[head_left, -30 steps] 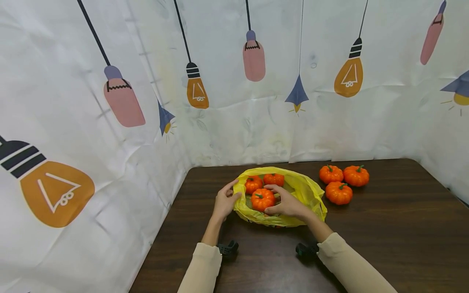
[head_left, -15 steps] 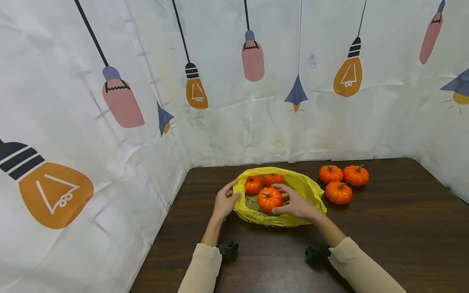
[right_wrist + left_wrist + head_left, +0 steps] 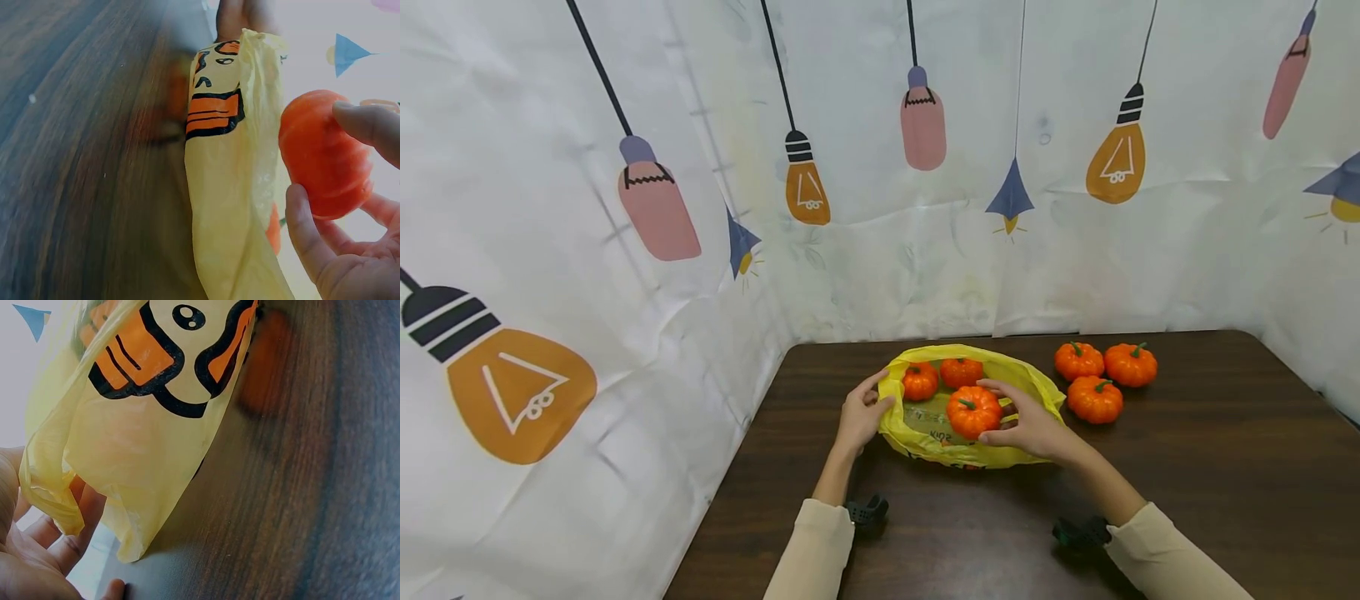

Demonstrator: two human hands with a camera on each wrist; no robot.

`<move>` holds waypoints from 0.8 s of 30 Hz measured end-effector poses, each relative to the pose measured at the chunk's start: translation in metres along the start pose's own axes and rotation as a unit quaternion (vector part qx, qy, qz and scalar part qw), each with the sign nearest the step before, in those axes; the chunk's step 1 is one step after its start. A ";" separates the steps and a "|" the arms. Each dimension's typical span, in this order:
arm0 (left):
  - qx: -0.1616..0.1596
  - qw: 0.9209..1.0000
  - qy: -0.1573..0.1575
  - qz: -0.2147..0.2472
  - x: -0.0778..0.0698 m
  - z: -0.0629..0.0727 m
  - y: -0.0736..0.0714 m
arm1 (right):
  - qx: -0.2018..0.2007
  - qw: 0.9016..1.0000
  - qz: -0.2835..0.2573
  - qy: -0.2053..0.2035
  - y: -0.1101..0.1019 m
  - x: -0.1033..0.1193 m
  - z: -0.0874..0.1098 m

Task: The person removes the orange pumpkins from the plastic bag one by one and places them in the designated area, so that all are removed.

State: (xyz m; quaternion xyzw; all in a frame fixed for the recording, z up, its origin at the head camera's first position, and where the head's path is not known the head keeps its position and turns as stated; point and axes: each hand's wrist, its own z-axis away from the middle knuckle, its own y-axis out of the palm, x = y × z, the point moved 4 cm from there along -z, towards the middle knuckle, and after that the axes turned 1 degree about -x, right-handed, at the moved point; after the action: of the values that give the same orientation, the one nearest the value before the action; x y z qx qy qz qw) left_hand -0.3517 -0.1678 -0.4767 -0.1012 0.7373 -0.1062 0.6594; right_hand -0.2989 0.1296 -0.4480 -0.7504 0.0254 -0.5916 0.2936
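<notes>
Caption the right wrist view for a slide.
Right hand holding an orange pumpkin over an open yellow bag.

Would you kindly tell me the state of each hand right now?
Left hand: holding the yellow bag at its rim.
Right hand: holding an orange pumpkin.

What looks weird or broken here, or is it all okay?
Nothing really stands out. The yellow plastic bag is crumpled, but that's how thin plastic sits. The pumpkin in the right hand looks whole, and the three pumpkins on the brown table sit upright. Nothing looks spilled.
</notes>
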 end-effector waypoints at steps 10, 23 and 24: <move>-0.003 1.000 0.008 -0.009 -0.001 0.001 0.000 | -0.013 1.000 0.015 -0.013 -0.015 0.003 0.023; 0.020 1.000 0.013 0.002 -0.003 0.003 -0.001 | -0.037 0.999 0.024 -0.031 -0.030 0.002 0.047; 0.025 1.000 0.013 0.003 -0.006 0.005 -0.002 | -0.040 0.998 0.027 -0.032 -0.031 0.002 0.049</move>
State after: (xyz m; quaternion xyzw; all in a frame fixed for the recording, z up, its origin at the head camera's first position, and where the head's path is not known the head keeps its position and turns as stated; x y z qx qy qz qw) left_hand -0.3457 -0.1678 -0.4708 -0.0812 0.7430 -0.1239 0.6527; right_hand -0.2635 0.1748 -0.4378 -0.7791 0.0601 -0.5577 0.2800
